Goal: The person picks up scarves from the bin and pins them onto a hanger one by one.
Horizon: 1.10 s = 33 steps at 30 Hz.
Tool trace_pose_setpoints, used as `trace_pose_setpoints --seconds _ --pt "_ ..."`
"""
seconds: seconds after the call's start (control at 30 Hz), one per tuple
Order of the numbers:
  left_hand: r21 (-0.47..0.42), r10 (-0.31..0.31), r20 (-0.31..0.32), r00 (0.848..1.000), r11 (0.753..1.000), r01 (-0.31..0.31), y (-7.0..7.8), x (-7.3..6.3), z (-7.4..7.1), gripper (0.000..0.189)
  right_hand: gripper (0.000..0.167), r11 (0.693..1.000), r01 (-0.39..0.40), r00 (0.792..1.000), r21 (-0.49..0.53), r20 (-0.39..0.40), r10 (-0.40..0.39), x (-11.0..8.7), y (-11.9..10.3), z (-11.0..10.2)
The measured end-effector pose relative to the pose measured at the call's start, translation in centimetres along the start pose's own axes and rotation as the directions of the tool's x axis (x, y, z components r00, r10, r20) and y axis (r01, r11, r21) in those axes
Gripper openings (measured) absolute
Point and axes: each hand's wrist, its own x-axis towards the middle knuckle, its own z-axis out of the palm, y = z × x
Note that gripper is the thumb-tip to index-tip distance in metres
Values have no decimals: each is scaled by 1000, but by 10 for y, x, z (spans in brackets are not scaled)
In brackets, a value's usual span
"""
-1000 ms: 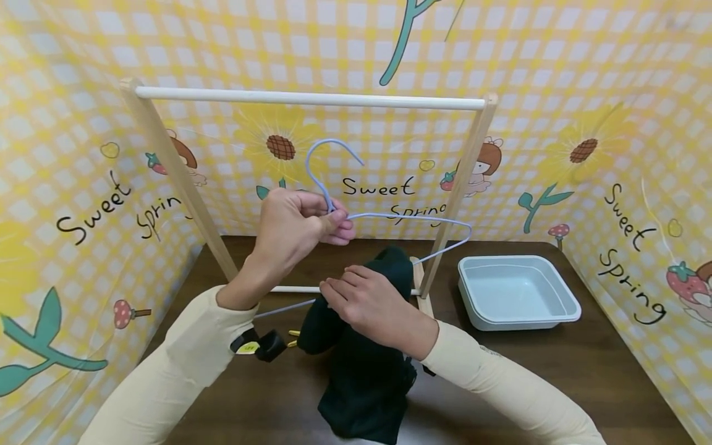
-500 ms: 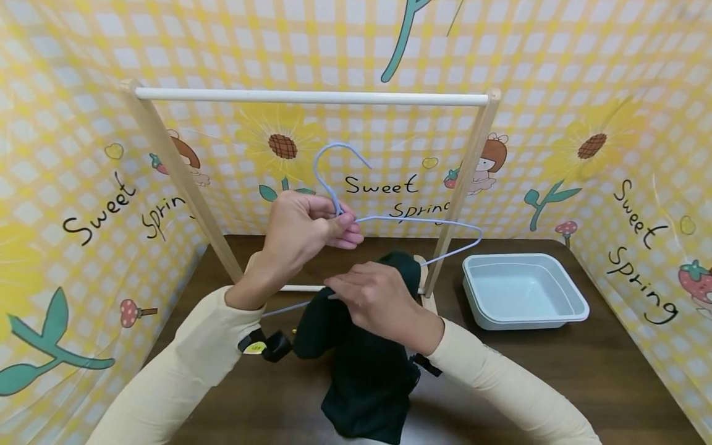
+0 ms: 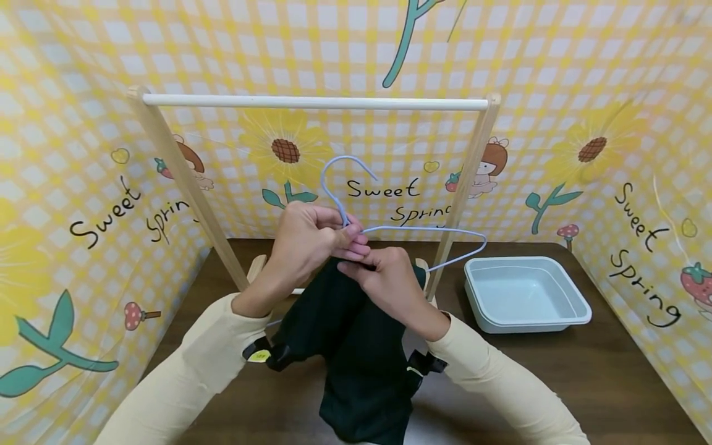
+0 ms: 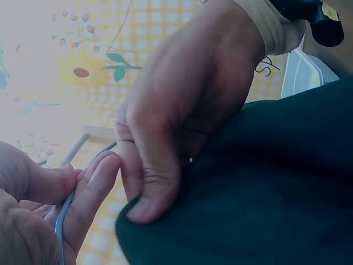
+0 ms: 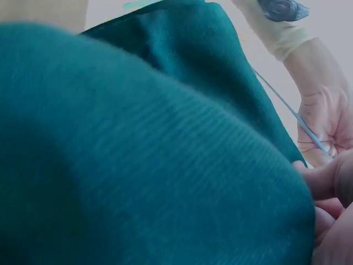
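In the head view my left hand (image 3: 308, 238) pinches a thin lilac wire clothes hanger (image 3: 423, 228) at the base of its hook. The hook points up and the right shoulder of the hanger sticks out beyond the cloth. My right hand (image 3: 392, 284) pinches the top edge of a dark green garment (image 3: 364, 371) just below the left fingers. In the left wrist view the right thumb and fingers hold the fabric edge (image 4: 127, 215), beside the hanger wire (image 4: 62, 221). Green cloth (image 5: 165, 143) fills most of the right wrist view. What kind of garment it is cannot be told.
Behind the hands stands a rack with a white top rail (image 3: 311, 101) and wooden posts (image 3: 178, 179). A pale blue plastic basin (image 3: 528, 327) sits to the right on the dark brown table (image 3: 500, 377). Yellow checked cloth (image 3: 356, 37) surrounds the table.
My right hand has risen towards my left hand, drawing the garment's top edge up close to the hanger's neck. The left hand and hanger have shifted slightly right and down.
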Motion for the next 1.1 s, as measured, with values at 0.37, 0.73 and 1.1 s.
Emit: trace_pose_setpoints --seconds 0.37,0.73,1.1 --pt "-127 41 84 996 991 -30 -1 -10 4 14 14 915 -373 916 153 -96 390 25 2 -6" --pt "-103 54 93 994 994 -45 -3 -21 7 12 26 750 -519 804 410 -62 591 48 6 -21" --pt "-37 103 36 994 994 -101 2 -24 11 7 10 939 -21 1000 -343 6 25 38 8 0"
